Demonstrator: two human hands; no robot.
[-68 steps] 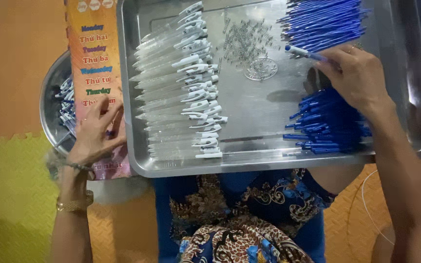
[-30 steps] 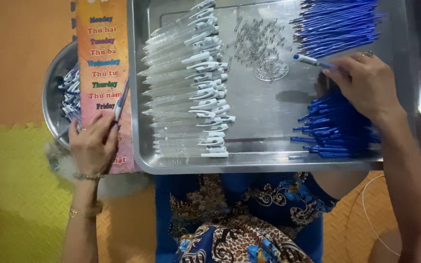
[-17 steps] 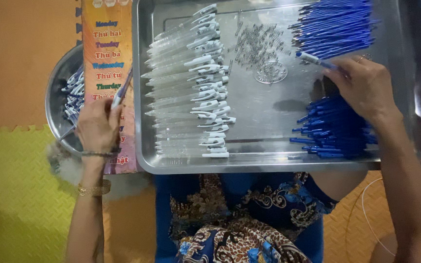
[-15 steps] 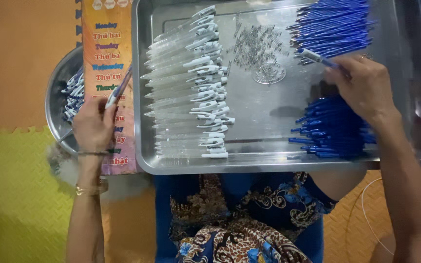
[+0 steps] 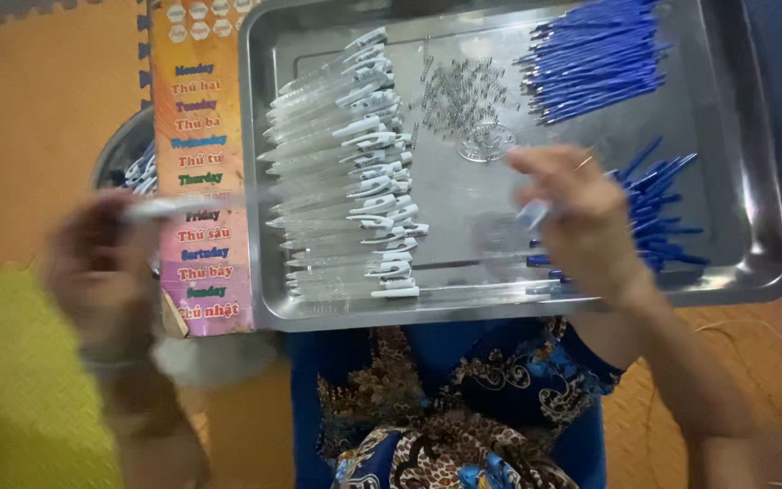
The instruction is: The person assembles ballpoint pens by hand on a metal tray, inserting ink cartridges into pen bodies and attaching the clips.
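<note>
1. Compared with half a second ago, left hand (image 5: 101,272) swung out to the left of the steel tray (image 5: 753,226), now blurred; right hand (image 5: 581,222) drawn back from the upper blue pile toward the middle of the tray.
2. Left fingers closed around a clear pen barrel (image 5: 169,209), held level, just left of the tray and over the day chart (image 5: 203,181).
3. Right fingers curled on a blue refill (image 5: 536,214), inside the tray; grip itself blurred.
4. Inside the tray: long row of clear barrels with white clips (image 5: 355,172) at its left side, heap of small springs (image 5: 463,95) in the middle, blue refills (image 5: 595,59) at the top right, second blue pile (image 5: 662,208) at the right hand.
5. Judged from these stocks: many barrels and refills waiting, work far from finished. Finished pens apparently in the round metal bowl (image 5: 124,158) left of the tray, mostly hidden.
6. Day chart: tall orange-to-pink card touching the left rim of the tray, coloured lines of words from top to bottom.
</note>
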